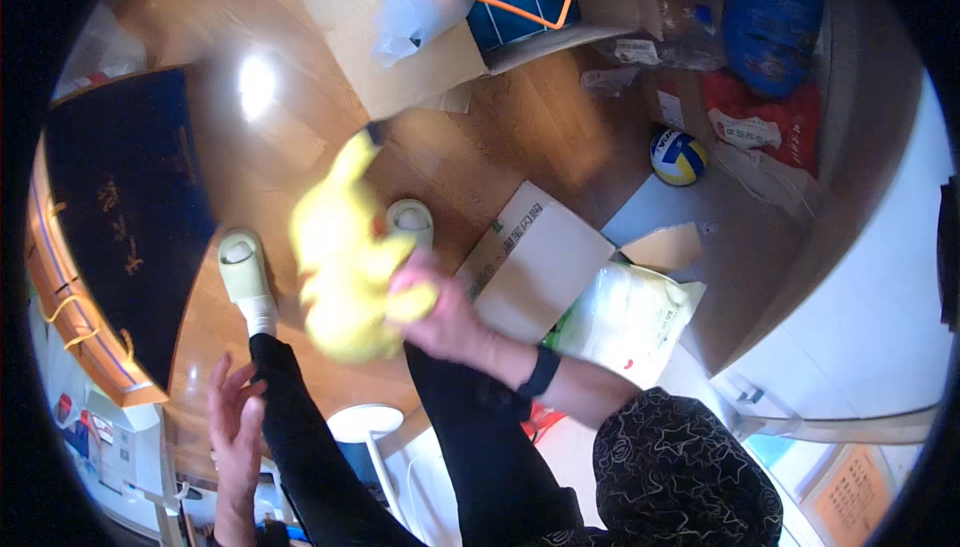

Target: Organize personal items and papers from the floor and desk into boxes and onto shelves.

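A yellow plush toy (345,247) with a dark-tipped ear and brownish marks hangs above the wooden floor, blurred by motion. My right hand (445,317) grips it by its lower right side, the fingers closed round a stubby limb. A dark band circles that wrist, and the sleeve is black with a pale star pattern. Lower left, my left hand (236,422) is raised beside my leg with its fingers apart, and it holds nothing.
An open cardboard box (425,72) with an orange frame (555,24) stands ahead. Another carton (545,257) and a white-green plastic bag (640,317) lie to the right. Beyond are a ball (678,157) and a blue bundle (770,22). A dark-topped box (120,207) stands left.
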Tool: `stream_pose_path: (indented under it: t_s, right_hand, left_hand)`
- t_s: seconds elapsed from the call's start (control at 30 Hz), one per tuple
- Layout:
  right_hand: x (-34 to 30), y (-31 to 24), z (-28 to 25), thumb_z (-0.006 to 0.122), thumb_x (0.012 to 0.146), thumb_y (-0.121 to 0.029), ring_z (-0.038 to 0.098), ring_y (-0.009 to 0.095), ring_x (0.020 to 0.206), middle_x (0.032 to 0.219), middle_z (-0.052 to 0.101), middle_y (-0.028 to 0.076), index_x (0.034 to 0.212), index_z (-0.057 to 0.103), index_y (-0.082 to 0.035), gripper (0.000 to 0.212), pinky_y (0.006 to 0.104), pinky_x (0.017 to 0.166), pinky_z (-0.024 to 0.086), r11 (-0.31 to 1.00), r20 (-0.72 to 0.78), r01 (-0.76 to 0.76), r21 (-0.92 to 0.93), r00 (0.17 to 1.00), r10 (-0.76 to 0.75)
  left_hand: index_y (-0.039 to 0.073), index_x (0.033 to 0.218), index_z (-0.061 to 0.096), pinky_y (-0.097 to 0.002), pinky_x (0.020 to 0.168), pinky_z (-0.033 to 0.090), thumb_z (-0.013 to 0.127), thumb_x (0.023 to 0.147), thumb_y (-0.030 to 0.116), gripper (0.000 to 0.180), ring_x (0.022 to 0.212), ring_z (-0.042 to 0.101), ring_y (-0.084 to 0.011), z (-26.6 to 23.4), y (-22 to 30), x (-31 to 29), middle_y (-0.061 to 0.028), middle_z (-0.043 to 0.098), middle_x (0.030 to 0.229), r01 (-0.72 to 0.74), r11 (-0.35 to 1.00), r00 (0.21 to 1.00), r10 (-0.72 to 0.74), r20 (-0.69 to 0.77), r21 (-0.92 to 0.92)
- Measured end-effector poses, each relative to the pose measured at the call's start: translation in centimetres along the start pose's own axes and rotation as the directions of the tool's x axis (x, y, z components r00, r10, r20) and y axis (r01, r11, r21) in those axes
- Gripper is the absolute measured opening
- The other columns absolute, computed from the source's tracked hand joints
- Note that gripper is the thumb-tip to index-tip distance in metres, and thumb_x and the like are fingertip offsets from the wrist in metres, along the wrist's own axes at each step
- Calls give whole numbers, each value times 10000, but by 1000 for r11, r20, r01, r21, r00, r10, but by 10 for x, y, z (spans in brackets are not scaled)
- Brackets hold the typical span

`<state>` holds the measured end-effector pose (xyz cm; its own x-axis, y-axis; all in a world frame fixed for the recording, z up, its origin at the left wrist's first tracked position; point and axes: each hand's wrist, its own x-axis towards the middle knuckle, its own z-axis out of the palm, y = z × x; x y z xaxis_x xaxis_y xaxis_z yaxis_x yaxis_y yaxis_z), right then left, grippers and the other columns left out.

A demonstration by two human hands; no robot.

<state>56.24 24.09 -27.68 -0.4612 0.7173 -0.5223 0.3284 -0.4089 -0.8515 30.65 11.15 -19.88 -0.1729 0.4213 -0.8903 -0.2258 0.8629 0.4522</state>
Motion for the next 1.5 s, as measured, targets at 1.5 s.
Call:
stream_pose_path:
  t_s: [1.5]
  right_hand:
    - [-352,-14,32,544,796,-44,570,182,937,1054,554,69,1121,471,-32,333,298,761,486,118,-540,679,725,453,709]
  left_hand:
    - [12,1355,181,-390,1014,271,632,752,315,812,1228,330,-337,303,17,-155,-210,318,1338,-972,67,220,-79,972,226]
